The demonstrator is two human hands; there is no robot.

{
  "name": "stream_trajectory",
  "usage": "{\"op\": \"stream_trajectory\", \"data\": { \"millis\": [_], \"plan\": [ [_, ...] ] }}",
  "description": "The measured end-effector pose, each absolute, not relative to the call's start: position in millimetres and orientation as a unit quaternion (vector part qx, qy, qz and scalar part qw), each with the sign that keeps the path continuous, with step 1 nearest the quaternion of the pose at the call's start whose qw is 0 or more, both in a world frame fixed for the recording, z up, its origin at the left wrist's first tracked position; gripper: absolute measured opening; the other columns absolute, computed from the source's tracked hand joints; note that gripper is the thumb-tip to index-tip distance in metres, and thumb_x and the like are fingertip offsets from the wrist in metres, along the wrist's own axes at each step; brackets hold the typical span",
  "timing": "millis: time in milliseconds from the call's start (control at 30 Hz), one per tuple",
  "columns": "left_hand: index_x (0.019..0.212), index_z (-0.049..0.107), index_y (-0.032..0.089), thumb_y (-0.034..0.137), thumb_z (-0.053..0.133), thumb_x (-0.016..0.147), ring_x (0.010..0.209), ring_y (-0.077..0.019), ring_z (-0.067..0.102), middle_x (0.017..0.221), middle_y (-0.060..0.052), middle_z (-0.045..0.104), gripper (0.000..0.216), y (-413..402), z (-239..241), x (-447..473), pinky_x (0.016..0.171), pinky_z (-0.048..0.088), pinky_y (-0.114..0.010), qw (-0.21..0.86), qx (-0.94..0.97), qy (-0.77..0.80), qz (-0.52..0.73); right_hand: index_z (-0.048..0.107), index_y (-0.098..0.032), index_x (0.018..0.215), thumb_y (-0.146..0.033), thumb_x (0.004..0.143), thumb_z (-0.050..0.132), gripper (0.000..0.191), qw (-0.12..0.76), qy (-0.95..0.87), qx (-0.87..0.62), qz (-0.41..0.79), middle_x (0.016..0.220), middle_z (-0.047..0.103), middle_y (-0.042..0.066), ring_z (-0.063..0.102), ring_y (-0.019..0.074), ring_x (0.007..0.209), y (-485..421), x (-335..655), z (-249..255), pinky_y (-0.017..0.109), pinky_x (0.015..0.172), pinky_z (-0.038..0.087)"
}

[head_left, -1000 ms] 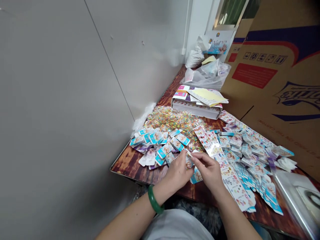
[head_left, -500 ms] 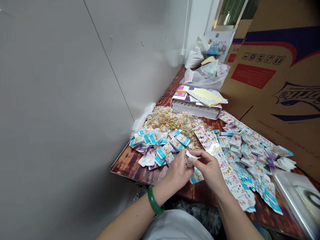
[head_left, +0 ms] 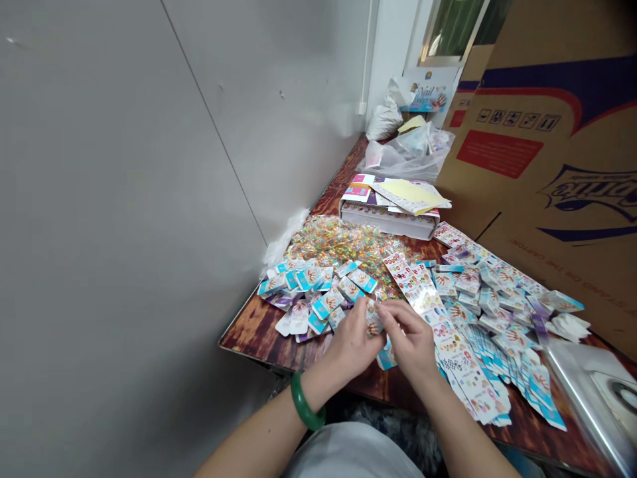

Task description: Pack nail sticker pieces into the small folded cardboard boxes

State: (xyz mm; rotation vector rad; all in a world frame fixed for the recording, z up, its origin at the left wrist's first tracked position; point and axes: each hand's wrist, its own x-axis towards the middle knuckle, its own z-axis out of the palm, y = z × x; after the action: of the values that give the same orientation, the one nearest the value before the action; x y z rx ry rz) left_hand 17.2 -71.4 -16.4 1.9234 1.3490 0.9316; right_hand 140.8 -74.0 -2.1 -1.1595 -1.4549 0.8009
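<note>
A small printed carton (head_left: 373, 321) with a hand picture sits between my two hands above the table's near edge. My left hand (head_left: 354, 342) is closed round it, a green bangle on that wrist. The fingers of my right hand (head_left: 409, 337) pinch together at the carton's upper end; its flap is mostly hidden by them. To the left lies a heap of similar blue-and-white cartons (head_left: 327, 302). A long sticker sheet (head_left: 432, 312) lies just right of my hands. Beneath my hands another blue carton (head_left: 387, 357) lies on the wood.
Small clear packets with coloured bits (head_left: 343, 239) are spread behind the cartons. More cartons and flat ones (head_left: 517, 338) lie at right, beside a metallic device (head_left: 592, 392). A white box (head_left: 388, 219) stands farther back; a big cardboard box (head_left: 522, 219) borders the right, a grey wall (head_left: 124, 232) the left.
My right fingers have closed in on the carton's top, where a white flap stood up before. The carton's printed face shows more now. The view has shifted slightly.
</note>
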Motion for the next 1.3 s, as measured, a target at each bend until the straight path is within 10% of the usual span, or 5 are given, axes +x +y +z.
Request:
{"op": "stream_trajectory", "data": {
  "millis": [167,367,833,1100,1300],
  "plan": [
    [0.109,0.042,0.017,0.022,0.055,0.077,0.086,-0.0214,0.057,0.090,-0.005,0.057,0.035,-50.4,-6.3,-8.5,0.076,0.045,-0.035,0.249,0.726,0.554,0.321,0.053,-0.030,0.126,-0.032,0.079,0.060,0.047,0.460,-0.697,-0.454,0.311,0.124,0.055,0.007,0.051,0.0242,0.111,-78.6,144.9,-17.6,0.037,0.083,0.048],
    [0.125,0.036,0.017,0.032,0.066,0.074,0.117,-0.0348,0.040,0.122,-0.015,0.047,0.061,-30.1,8.0,-35.9,0.095,0.033,-0.050,-0.030,0.697,0.655,0.289,0.067,-0.022,0.100,-0.039,0.079,0.059,0.028,0.504,-0.579,-0.551,0.328,0.104,0.062,0.009,0.060,0.0206,0.086,-69.0,175.5,-23.9,0.032,0.069,0.050],
    [0.124,0.040,0.003,0.040,0.066,0.073,0.096,-0.0321,0.054,0.101,-0.019,0.057,0.068,-57.7,-59.9,75.0,0.076,0.048,-0.041,0.094,0.778,0.611,0.107,0.069,-0.017,0.087,-0.040,0.074,0.062,0.027,0.476,-0.539,-0.591,0.366,0.088,0.070,0.008,0.063,0.0212,0.077,-71.5,202.6,-30.3,0.032,0.069,0.049],
    [0.089,0.062,0.009,0.018,0.042,0.086,0.077,-0.0234,0.064,0.082,-0.013,0.064,0.022,-51.5,-57.0,67.8,0.065,0.051,-0.031,0.104,0.807,0.579,0.043,0.070,-0.017,0.082,-0.046,0.070,0.063,0.032,0.470,-0.525,-0.613,0.356,0.084,0.072,0.008,0.064,0.0224,0.073,-67.9,207.4,-39.2,0.032,0.066,0.050],
    [0.108,0.056,0.013,0.020,0.034,0.091,0.088,-0.0197,0.063,0.097,-0.011,0.065,0.029,-59.1,-55.2,51.5,0.077,0.052,-0.031,0.081,0.848,0.510,0.120,0.062,-0.014,0.098,-0.053,0.068,0.062,0.049,0.449,-0.447,-0.649,0.421,0.065,0.067,0.006,0.061,0.0206,0.054,-54.6,194.6,-47.8,0.026,0.039,0.041]
  ]
}}
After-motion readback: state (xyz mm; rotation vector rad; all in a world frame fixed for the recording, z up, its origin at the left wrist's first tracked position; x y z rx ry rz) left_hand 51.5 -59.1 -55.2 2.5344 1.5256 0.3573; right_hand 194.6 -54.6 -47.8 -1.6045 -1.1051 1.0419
